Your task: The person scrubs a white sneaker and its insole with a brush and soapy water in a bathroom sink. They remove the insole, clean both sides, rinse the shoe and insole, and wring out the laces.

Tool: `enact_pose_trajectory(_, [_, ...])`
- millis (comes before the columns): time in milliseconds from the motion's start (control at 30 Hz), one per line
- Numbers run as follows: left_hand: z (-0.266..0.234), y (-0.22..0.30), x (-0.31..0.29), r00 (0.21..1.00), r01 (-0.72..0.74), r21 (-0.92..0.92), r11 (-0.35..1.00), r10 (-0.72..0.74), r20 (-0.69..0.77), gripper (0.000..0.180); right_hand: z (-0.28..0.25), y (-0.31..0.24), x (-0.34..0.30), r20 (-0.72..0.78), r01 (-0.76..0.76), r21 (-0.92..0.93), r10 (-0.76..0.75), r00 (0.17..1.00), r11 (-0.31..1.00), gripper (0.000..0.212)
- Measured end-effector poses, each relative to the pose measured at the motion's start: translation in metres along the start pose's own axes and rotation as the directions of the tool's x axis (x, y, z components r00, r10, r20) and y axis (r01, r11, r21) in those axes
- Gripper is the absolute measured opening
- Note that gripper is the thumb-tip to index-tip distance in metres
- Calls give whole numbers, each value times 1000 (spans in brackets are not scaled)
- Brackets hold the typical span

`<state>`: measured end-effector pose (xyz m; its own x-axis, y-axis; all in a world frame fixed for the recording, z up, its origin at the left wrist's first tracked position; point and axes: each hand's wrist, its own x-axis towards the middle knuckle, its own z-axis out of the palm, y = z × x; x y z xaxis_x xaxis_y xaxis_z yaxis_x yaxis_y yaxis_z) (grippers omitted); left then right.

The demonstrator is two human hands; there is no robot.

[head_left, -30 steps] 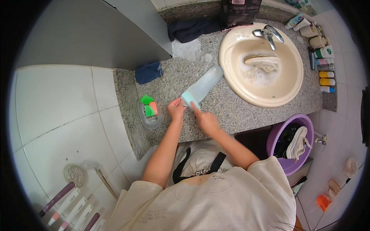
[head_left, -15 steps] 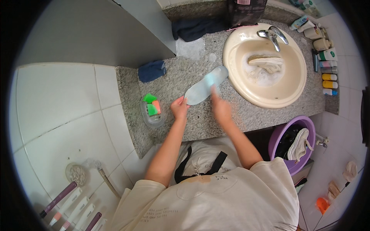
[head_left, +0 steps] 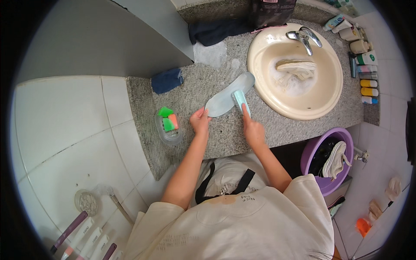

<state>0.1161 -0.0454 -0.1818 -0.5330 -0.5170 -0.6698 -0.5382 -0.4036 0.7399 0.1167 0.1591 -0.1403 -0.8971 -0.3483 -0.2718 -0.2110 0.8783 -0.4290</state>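
A pale grey-blue shoe insole (head_left: 220, 103) lies slantwise on the granite counter, its far end near the basin's rim. My left hand (head_left: 200, 121) pinches its near left end between thumb and fingers. In my right hand (head_left: 254, 130) is a light blue brush (head_left: 239, 100), the index finger stretched along its handle. The brush's head touches the insole's right edge around the middle; its bristles are hidden underneath. Left of my left hand stands a clear plastic dish (head_left: 172, 138) with green soap pieces (head_left: 169, 125) and an orange one (head_left: 174, 119).
A cream sink (head_left: 260, 93) at the right holds whitish fabric (head_left: 299, 68) in suds under a chrome faucet (head_left: 306, 39). A purple basin (head_left: 307, 158) with dark and white items is below. Bottles (head_left: 369, 83) line the right wall; dark blue cloths (head_left: 167, 81) lie at the back left.
My right hand has drawn the brush back toward me and down along the insole to its right edge. My left hand keeps its hold on the insole.
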Motion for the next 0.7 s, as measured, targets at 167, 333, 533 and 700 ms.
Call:
enact_pose_trajectory(167, [4, 0, 5, 999, -32, 37, 999, 31, 13, 29, 3, -7, -10, 143, 107, -40, -100, 985, 993, 73])
enact_pose_trajectory(333, [-5, 1, -3, 993, -99, 80, 992, 94, 70, 26, -49, 21, 21, -72, -151, 117, 160, 985, 982, 53])
enact_pose_trajectory(533, [3, 50, -62, 495, -691, 686, -226, 544, 678, 52, -33, -3, -4, -19, 14, 151, -11, 1000, 988, 56])
enact_pose_trajectory(700, [12, 14, -44, 551, -721, 673, -166, 452, 702, 58, -28, 10, 41, -120, -24, 19, 26, 992, 1000, 60])
